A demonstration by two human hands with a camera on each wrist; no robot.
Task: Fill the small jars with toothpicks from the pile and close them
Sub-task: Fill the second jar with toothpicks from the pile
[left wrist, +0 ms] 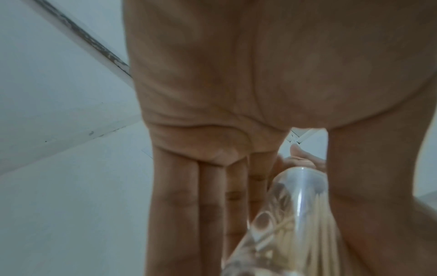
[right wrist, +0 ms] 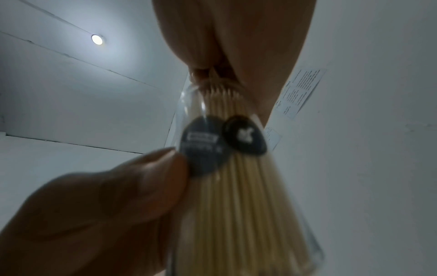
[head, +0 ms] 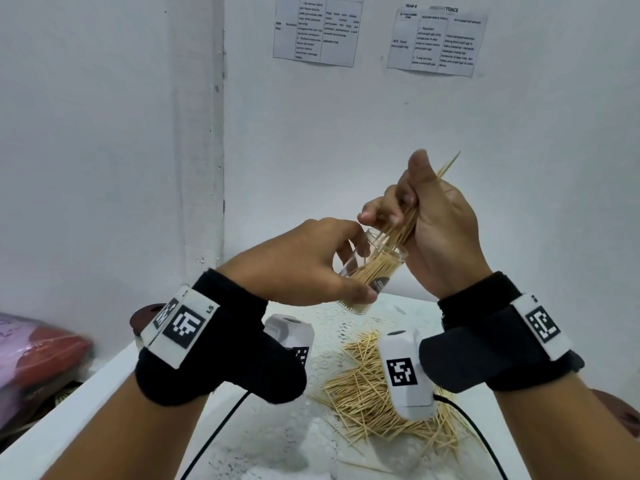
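Toothpicks [head: 401, 230], light, stiff and slippery, slide from my right hand [head: 433, 233], curled round the bundle, into the tilted jar [head: 372, 271] my left hand [head: 304, 261] grips mid-wall above the worktop [head: 277, 427].

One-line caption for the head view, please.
Left hand tilts a clear jar while right hand feeds in a toothpick bundle above the pile.

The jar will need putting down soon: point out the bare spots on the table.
Bare table shows left of the toothpick pile, between it and the table's left edge, under the left hand. A smaller patch lies behind the pile, below the jar. Crowded: the pile itself, with strays at its fringe. The right side is hidden by the right hand and its wrist.
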